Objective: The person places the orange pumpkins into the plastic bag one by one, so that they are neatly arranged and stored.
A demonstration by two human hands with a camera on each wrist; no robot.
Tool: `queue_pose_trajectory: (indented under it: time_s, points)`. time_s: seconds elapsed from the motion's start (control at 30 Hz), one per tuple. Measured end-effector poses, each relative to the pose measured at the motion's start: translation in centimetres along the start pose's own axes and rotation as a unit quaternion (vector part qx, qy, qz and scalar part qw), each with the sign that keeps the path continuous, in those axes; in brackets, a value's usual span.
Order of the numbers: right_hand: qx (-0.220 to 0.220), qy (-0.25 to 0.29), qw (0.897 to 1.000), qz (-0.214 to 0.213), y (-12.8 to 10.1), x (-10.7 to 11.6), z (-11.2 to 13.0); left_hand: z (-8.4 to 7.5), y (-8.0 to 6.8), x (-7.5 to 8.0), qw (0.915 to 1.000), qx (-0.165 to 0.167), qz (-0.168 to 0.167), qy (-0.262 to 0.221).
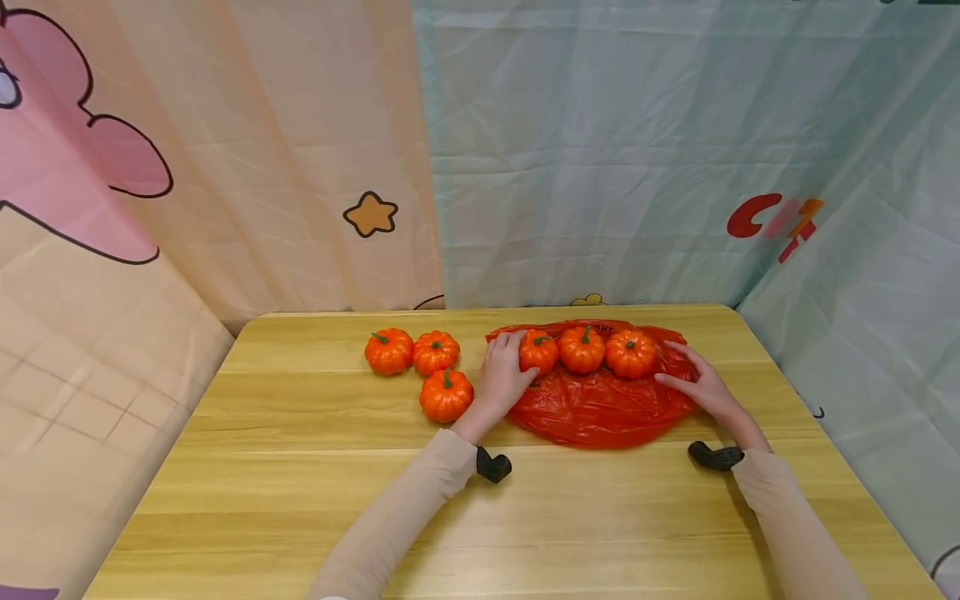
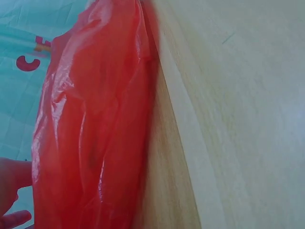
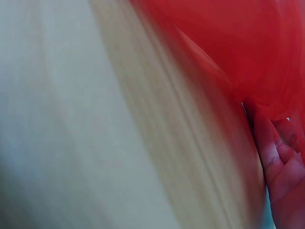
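Three small orange pumpkins with green stems form a row on a crumpled red plastic bag [image 1: 592, 417]. My left hand [image 1: 501, 371] holds the leftmost pumpkin [image 1: 542, 353], fingers along its far left side and thumb in front. Beside that one sit the middle pumpkin [image 1: 581, 350] and the right pumpkin [image 1: 631, 354]. At the bag's right side is my right hand [image 1: 708, 390], thumb and fingers spread apart over the edge of the red film. In the right wrist view, red film [image 3: 238, 43] partly covers its fingers [image 3: 281, 148].
Left of the bag, three more pumpkins stand on the wooden table [image 1: 300, 483]: a left one [image 1: 389, 351], a back one [image 1: 436, 353] and a front one [image 1: 446, 395] close to my left forearm. Printed curtains [image 1: 585, 167] hang behind the table and at both sides.
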State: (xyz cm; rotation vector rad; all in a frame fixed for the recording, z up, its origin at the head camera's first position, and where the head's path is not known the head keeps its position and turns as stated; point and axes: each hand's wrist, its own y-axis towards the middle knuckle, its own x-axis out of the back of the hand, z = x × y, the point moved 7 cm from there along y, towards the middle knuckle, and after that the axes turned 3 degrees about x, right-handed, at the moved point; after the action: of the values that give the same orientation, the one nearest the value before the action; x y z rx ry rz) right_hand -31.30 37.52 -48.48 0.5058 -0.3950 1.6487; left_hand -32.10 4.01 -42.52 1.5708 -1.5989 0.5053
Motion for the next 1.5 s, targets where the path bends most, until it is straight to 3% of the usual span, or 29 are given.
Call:
queue_pose_trajectory:
  time_s: [0.37,0.87,1.27,1.5]
  points:
    - [-0.005,0.007,1.0,0.0,0.0,-0.1,0.1,-0.8,-1.0,1.7,0.998,-0.039,-0.021,-0.046]
    - [-0.01,0.012,1.0,0.002,0.2,0.1,-0.3,-0.4,-3.9,6.9,0.9852,-0.095,-0.11,-0.091]
    - [-0.01,-0.009,1.0,0.001,-0.1,0.0,-0.2,3.1,-6.1,9.7,0.9765,-0.091,-0.174,-0.089]
    - [-0.008,-0.007,1.0,0.004,-0.1,0.0,0.0,6.3,-7.1,10.3,0.9786,-0.03,-0.161,-0.124]
